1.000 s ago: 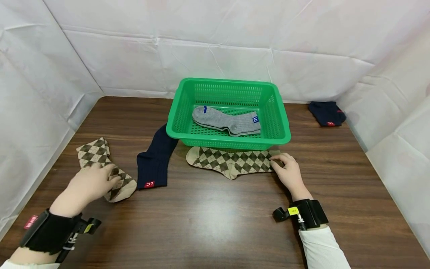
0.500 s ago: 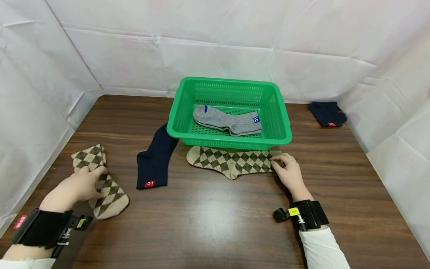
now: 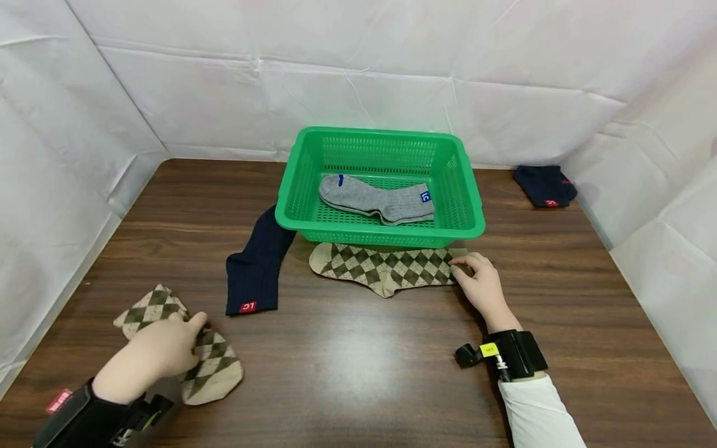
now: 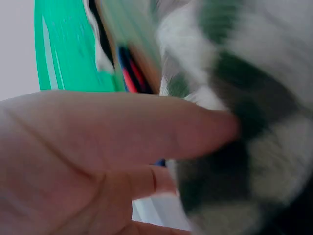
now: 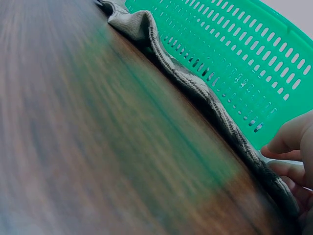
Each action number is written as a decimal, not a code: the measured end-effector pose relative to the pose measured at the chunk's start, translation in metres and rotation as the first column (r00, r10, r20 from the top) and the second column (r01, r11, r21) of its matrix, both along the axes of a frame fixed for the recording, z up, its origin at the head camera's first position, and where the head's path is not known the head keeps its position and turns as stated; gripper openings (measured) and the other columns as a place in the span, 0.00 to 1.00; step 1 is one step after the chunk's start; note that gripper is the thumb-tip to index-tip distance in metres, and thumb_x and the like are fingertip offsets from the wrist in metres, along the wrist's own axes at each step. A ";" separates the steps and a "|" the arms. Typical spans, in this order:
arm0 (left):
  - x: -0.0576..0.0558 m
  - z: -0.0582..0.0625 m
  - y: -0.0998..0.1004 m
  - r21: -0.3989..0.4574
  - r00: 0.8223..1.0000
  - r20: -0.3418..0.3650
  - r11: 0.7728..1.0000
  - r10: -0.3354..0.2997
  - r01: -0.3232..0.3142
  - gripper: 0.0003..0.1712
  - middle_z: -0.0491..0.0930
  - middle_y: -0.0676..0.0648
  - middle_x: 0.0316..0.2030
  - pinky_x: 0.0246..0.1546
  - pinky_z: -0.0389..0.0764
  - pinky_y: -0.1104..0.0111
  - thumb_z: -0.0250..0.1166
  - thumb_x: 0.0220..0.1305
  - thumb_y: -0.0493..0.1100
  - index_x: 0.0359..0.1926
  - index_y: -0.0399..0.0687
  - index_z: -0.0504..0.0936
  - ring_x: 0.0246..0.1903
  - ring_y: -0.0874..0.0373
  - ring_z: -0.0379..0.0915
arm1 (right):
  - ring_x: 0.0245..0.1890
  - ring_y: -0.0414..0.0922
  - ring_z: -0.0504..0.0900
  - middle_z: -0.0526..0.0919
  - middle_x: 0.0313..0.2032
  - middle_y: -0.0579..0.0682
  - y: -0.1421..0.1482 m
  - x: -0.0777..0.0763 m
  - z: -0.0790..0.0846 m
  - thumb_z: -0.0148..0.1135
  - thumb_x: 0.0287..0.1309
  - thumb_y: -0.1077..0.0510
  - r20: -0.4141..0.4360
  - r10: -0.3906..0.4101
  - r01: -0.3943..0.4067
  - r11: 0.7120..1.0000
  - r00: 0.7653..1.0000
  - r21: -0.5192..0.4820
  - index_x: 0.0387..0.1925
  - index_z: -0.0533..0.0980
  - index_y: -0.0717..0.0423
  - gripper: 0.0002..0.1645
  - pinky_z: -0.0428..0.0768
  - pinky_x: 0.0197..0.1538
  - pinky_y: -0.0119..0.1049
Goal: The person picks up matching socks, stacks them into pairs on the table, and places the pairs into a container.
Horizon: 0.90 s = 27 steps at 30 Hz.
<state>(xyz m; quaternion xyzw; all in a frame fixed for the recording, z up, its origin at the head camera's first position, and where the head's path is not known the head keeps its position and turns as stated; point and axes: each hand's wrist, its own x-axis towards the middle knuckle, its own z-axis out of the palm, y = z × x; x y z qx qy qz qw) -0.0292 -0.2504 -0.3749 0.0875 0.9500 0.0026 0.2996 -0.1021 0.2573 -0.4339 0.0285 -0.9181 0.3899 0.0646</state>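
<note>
My left hand (image 3: 162, 348) holds a beige and dark-green argyle sock (image 3: 215, 367) at its middle, at the left front of the table. In the left wrist view the thumb presses on the checked fabric (image 4: 274, 161), with the other fingers partly behind. A second argyle sock (image 3: 386, 269) lies flat along the front of the green basket (image 3: 381, 236), toe to the left. At its cuff end my right hand (image 3: 480, 283) pinches the edge with bent fingers. The right wrist view shows those fingertips (image 5: 288, 142) right at the sock's end (image 5: 234, 132).
Inside the basket lie grey socks (image 3: 381, 200) with a blue label. One navy sock (image 3: 254, 267) sits left of the basket, its upper end reaching the rim. Another navy sock (image 3: 544, 185), folded, is at the far right corner. White sheeting (image 3: 358, 68) walls the brown table (image 3: 347, 373).
My left hand has drawn its argyle sock toward the front of the table, first leftward, then back right. The right hand and the second argyle sock stay in place.
</note>
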 end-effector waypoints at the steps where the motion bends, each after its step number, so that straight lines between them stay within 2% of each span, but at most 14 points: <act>1: 0.002 0.000 0.007 0.015 1.000 -0.005 1.000 -0.010 0.010 0.29 0.73 0.29 0.34 0.24 0.72 0.59 0.67 0.57 0.47 0.54 0.34 0.69 0.25 0.50 0.72 | 0.56 0.59 0.69 0.76 0.49 0.63 0.000 0.000 0.000 0.54 0.64 0.61 0.001 -0.001 0.001 1.000 1.000 0.001 0.44 0.79 0.65 0.13 0.68 0.55 0.56; 6: 0.014 -0.002 0.043 0.087 0.995 -0.077 0.994 -0.061 0.068 0.24 0.72 0.45 0.24 0.24 0.72 0.60 0.66 0.58 0.52 0.43 0.38 0.72 0.23 0.54 0.71 | 0.56 0.59 0.69 0.76 0.49 0.63 0.001 0.001 -0.001 0.54 0.64 0.61 0.001 -0.011 0.011 1.000 1.000 0.010 0.44 0.79 0.65 0.13 0.67 0.56 0.56; 8: 0.018 -0.003 0.056 0.110 0.992 -0.108 0.991 -0.060 0.072 0.24 0.74 0.45 0.25 0.25 0.74 0.59 0.66 0.58 0.54 0.42 0.38 0.73 0.24 0.53 0.74 | 0.57 0.59 0.69 0.76 0.50 0.63 0.001 0.002 -0.002 0.54 0.64 0.61 0.006 -0.011 0.011 1.000 1.000 0.010 0.44 0.79 0.64 0.13 0.67 0.56 0.56; 13: 0.027 -0.006 0.082 0.200 0.993 -0.115 0.978 -0.037 0.060 0.27 0.76 0.40 0.31 0.27 0.76 0.57 0.65 0.59 0.55 0.47 0.37 0.74 0.27 0.50 0.76 | 0.57 0.59 0.68 0.76 0.50 0.63 0.001 0.002 -0.001 0.54 0.64 0.60 0.013 -0.009 0.009 1.000 1.000 0.000 0.45 0.79 0.64 0.13 0.68 0.56 0.56; 16: 0.031 -0.008 0.095 0.283 0.988 -0.128 0.952 -0.083 0.116 0.24 0.75 0.42 0.32 0.25 0.74 0.60 0.64 0.60 0.54 0.49 0.41 0.74 0.25 0.54 0.73 | 0.56 0.59 0.69 0.76 0.50 0.63 0.001 0.002 -0.001 0.54 0.65 0.60 0.017 -0.009 0.009 1.000 1.000 -0.002 0.45 0.79 0.64 0.14 0.68 0.55 0.55; 18: 0.033 -0.009 0.103 0.325 0.976 -0.166 0.926 -0.143 0.191 0.24 0.75 0.44 0.35 0.25 0.74 0.62 0.63 0.61 0.53 0.51 0.41 0.75 0.26 0.56 0.73 | 0.56 0.59 0.69 0.76 0.50 0.63 0.001 0.002 -0.001 0.54 0.65 0.60 0.019 -0.009 0.009 1.000 1.000 -0.002 0.45 0.79 0.64 0.14 0.68 0.55 0.55; 22: 0.034 -0.010 0.118 0.386 0.950 -0.209 0.873 -0.230 0.297 0.25 0.74 0.46 0.38 0.25 0.73 0.67 0.60 0.64 0.53 0.55 0.43 0.74 0.27 0.61 0.72 | 0.56 0.59 0.69 0.76 0.50 0.63 0.001 0.001 -0.001 0.53 0.65 0.60 0.019 -0.003 0.003 1.000 1.000 -0.004 0.45 0.78 0.64 0.14 0.68 0.54 0.55; 27: 0.033 -0.012 0.134 0.435 0.939 -0.224 0.835 -0.262 0.336 0.22 0.71 0.48 0.36 0.23 0.69 0.70 0.60 0.65 0.52 0.54 0.44 0.74 0.24 0.64 0.67 | 0.56 0.59 0.69 0.76 0.50 0.63 0.000 0.000 0.001 0.53 0.65 0.60 0.020 0.000 0.000 1.000 1.000 -0.003 0.45 0.79 0.64 0.14 0.68 0.54 0.55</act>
